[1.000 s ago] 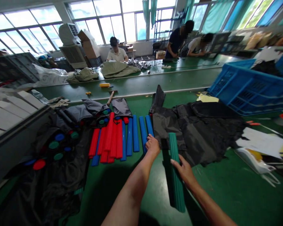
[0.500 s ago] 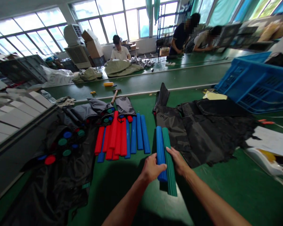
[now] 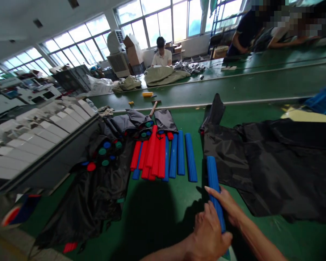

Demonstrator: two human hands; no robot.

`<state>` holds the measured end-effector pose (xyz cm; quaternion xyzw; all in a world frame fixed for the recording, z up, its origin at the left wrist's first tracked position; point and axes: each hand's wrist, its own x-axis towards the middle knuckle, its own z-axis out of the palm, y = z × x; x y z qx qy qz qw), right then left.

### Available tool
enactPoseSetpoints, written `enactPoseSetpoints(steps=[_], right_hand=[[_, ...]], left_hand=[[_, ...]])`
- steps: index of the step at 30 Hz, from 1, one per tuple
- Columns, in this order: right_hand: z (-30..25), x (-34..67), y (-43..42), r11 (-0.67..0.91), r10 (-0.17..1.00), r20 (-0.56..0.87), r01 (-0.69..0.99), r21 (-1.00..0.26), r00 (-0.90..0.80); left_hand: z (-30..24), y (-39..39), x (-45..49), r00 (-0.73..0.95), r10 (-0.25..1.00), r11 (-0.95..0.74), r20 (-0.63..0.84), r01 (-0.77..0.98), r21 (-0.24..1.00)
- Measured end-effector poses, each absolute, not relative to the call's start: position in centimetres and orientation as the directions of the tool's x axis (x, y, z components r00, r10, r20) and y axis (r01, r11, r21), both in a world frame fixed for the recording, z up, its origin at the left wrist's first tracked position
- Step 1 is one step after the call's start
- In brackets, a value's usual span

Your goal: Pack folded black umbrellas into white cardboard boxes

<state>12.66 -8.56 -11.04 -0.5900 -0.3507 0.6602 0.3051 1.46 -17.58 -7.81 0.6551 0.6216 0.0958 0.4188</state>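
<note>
A blue ribbed rod (image 3: 213, 170) is held tilted over the table in front of me, in both hands. My left hand (image 3: 209, 228) wraps its lower end from the left, thumb across the near side. Higher up, my right hand (image 3: 228, 204) grips the same rod from the right, with fingers reaching over its front. The green rod is mostly or wholly hidden behind the hands. Left of them lie a pile of red ribbed rods (image 3: 152, 152) and several blue rods (image 3: 190, 157). Black fabric bags (image 3: 226, 156) lie beside my right hand.
Filled black bags (image 3: 103, 195) with coloured rod ends lie at left, beside a row of white boxes (image 3: 43, 134). A hammer (image 3: 153, 108) and a yellow cylinder (image 3: 147, 94) are farther back. A blue crate (image 3: 324, 99) stands at right. Co-workers sit and stand across the green table.
My view has turned left. The blue rod now hides most or all of the green one, and my left hand has moved lower on it. My right hand now reaches over the blue rod.
</note>
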Motion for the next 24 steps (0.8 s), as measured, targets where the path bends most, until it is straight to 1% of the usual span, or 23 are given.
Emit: enactPoseSetpoints(steps=[2, 3, 4, 5, 7, 8, 9, 11, 13, 14, 18, 21, 24], right_hand=[[-11.4, 13.3, -8.4, -0.613, 0.783, -0.596, -0.054, -0.788, -0.176], [-11.5, 13.5, -8.3, -0.640, 0.762, -0.617, -0.087, -0.763, -0.194], [-11.6, 13.8, -8.1, -0.668, 0.740, -0.639, -0.117, -0.735, -0.211], [-11.7, 14.0, -8.0, -0.692, 0.719, -0.658, -0.147, -0.707, -0.225], [-11.7, 14.4, -7.8, -0.733, 0.680, -0.691, -0.199, -0.651, -0.246], [-11.7, 14.6, -7.7, -0.756, 0.654, -0.710, -0.219, -0.617, -0.259], [-11.8, 14.9, -7.7, -0.786, 0.619, -0.734, -0.232, -0.573, -0.280], [-12.0, 15.6, -7.6, -0.847, 0.531, -0.771, -0.247, -0.471, -0.351], [-12.3, 16.3, -7.6, -0.877, 0.479, -0.761, -0.276, -0.394, -0.437], [-12.4, 16.7, -7.7, -0.876, 0.480, -0.739, -0.306, -0.374, -0.473], [-13.0, 17.9, -7.9, -0.828, 0.552, -0.627, -0.452, -0.333, -0.550], [-13.6, 18.5, -8.0, -0.808, 0.578, -0.564, -0.509, -0.296, -0.589], [-14.0, 18.8, -7.9, -0.811, 0.575, -0.529, -0.521, -0.266, -0.624]], left_hand=[[-6.9, -15.8, -0.1, 0.246, 0.902, 0.058, -0.354, 0.745, 0.664], [-6.3, -14.4, -1.3, 0.205, 0.928, 0.043, -0.310, 0.769, 0.638], [-5.9, -12.9, -2.8, 0.122, 0.961, 0.049, -0.247, 0.808, 0.587], [-5.5, -11.3, -4.4, -0.020, 0.988, 0.096, -0.153, 0.860, 0.502], [-5.2, -8.3, -7.8, -0.297, 0.955, 0.283, 0.009, 0.918, 0.278], [-5.3, -7.1, -9.2, -0.372, 0.927, 0.358, 0.050, 0.916, 0.180], [-5.6, -6.2, -10.5, -0.409, 0.910, 0.400, 0.063, 0.909, 0.115], [-6.4, -5.2, -12.1, -0.416, 0.908, 0.412, 0.056, 0.909, 0.067], [-7.2, -4.9, -12.7, -0.401, 0.915, 0.397, 0.039, 0.914, 0.085], [-7.4, -4.9, -12.8, -0.404, 0.914, 0.399, 0.032, 0.912, 0.096], [-7.5, -4.1, -13.0, -0.449, 0.893, 0.446, -0.023, 0.880, 0.165], [-6.7, -3.1, -14.0, -0.474, 0.877, 0.477, -0.076, 0.842, 0.250], [-5.2, -2.3, -15.4, -0.485, 0.862, 0.502, -0.148, 0.777, 0.379]])
